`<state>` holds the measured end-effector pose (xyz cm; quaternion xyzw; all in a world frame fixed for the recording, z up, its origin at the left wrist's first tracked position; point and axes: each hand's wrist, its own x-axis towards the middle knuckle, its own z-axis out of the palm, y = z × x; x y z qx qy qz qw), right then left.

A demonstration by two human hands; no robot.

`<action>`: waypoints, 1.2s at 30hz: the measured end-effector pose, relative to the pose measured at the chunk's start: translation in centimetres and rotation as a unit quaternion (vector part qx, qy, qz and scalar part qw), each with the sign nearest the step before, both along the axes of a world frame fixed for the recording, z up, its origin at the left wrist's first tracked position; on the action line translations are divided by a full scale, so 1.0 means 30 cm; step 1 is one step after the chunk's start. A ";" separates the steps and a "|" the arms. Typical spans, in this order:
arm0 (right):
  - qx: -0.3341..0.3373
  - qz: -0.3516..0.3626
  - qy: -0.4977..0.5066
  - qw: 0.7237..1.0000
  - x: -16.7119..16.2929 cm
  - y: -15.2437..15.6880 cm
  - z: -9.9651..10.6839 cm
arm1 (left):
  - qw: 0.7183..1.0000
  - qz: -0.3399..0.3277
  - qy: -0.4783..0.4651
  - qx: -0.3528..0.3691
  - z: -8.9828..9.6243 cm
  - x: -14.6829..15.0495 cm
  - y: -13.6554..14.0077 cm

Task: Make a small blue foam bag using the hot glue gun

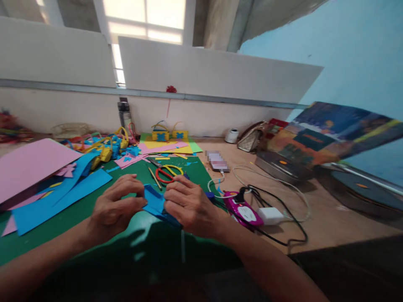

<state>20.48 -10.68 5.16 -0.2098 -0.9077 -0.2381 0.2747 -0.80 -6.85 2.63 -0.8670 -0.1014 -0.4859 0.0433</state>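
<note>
Between my two hands is a small folded piece of blue paper (153, 200), raised a little above the green mat (113, 251). My left hand (118, 203) pinches its left edge between thumb and fingers. Curled over the right side of the same piece, my right hand (187, 204) grips it and hides part of it. Just beyond my hands lie scissors (170, 171) with red and yellow handles. A pencil (155, 178) rests on the mat to their left.
On the left are blue paper strips (63, 203), a pink sheet (34, 165) and small yellow and blue paper bags (108, 149). Two yellow paper boxes (160, 136) stand at the back. To the right are a phone (217, 161), a purple power strip (242, 209) with cables, and a handbag (252, 136).
</note>
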 end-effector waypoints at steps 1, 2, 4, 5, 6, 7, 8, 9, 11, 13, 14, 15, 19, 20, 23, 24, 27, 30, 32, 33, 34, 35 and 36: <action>0.002 -0.002 0.006 1.000 0.003 0.003 0.000 | 1.000 -0.001 0.003 -0.002 0.005 -0.001 0.002; 0.003 -0.008 0.015 1.000 0.006 0.007 0.000 | 1.000 -0.006 0.002 -0.003 0.011 -0.002 0.004; 0.003 -0.006 0.037 0.999 0.011 0.015 -0.002 | 1.000 -0.017 0.006 0.012 0.021 -0.003 0.008; -0.001 0.000 0.044 0.999 0.012 0.017 -0.004 | 1.000 -0.019 0.012 0.021 0.024 -0.002 0.009; -0.004 0.009 0.048 0.999 0.011 0.019 -0.007 | 0.999 -0.021 0.023 0.027 0.026 0.000 0.008; -0.007 0.019 0.050 0.999 0.009 0.018 -0.010 | 0.999 -0.026 0.031 0.034 0.026 0.004 0.007; -0.010 0.027 0.049 0.998 0.005 0.016 -0.014 | 0.998 -0.030 0.039 0.038 0.025 0.009 0.004; -0.013 0.033 0.048 0.998 -0.001 0.013 -0.018 | 0.998 -0.036 0.042 0.041 0.022 0.015 0.002; -0.018 0.036 0.047 0.998 -0.012 0.005 -0.026 | 0.998 -0.042 0.038 0.041 0.015 0.026 -0.003; -0.025 0.028 0.045 0.998 -0.021 -0.002 -0.032 | 0.998 -0.037 0.037 0.036 0.010 0.034 -0.007; -0.026 0.023 0.044 0.998 -0.024 -0.004 -0.034 | 0.998 -0.035 0.040 0.036 0.009 0.036 -0.009; -0.026 0.020 0.045 0.998 -0.026 -0.006 -0.035 | 0.998 -0.034 0.041 0.038 0.009 0.037 -0.011; -0.023 0.028 0.044 0.998 -0.031 -0.010 -0.035 | 0.997 -0.026 0.056 0.041 0.012 0.038 -0.017; -0.020 0.029 0.042 0.998 -0.032 -0.012 -0.035 | 0.997 -0.025 0.059 0.039 0.012 0.038 -0.018; -0.011 0.020 0.036 0.999 -0.036 -0.016 -0.034 | 0.997 -0.031 0.062 0.039 0.006 0.041 -0.020; -0.011 0.016 0.035 0.999 -0.037 -0.017 -0.034 | 0.997 -0.033 0.063 0.039 0.004 0.043 -0.021; -0.021 0.014 0.037 0.999 -0.039 -0.019 -0.035 | 0.997 -0.030 0.068 0.037 -0.001 0.045 -0.023; -0.028 0.009 0.042 0.999 -0.038 -0.017 -0.037 | 0.997 -0.031 0.067 0.039 -0.003 0.045 -0.022; -0.030 -0.002 0.043 0.999 -0.035 -0.015 -0.038 | 0.997 -0.031 0.065 0.040 -0.005 0.044 -0.020; -0.031 -0.010 0.045 0.998 -0.033 -0.013 -0.039 | 0.997 -0.029 0.066 0.040 -0.005 0.043 -0.019; -0.031 -0.017 0.049 0.998 -0.031 -0.011 -0.039 | 0.997 -0.027 0.067 0.039 -0.005 0.042 -0.019; -0.030 -0.025 0.054 0.998 -0.028 -0.009 -0.039 | 0.997 -0.026 0.069 0.037 -0.005 0.041 -0.019; -0.029 -0.033 0.059 0.997 -0.025 -0.007 -0.039 | 0.997 -0.024 0.069 0.036 -0.005 0.040 -0.019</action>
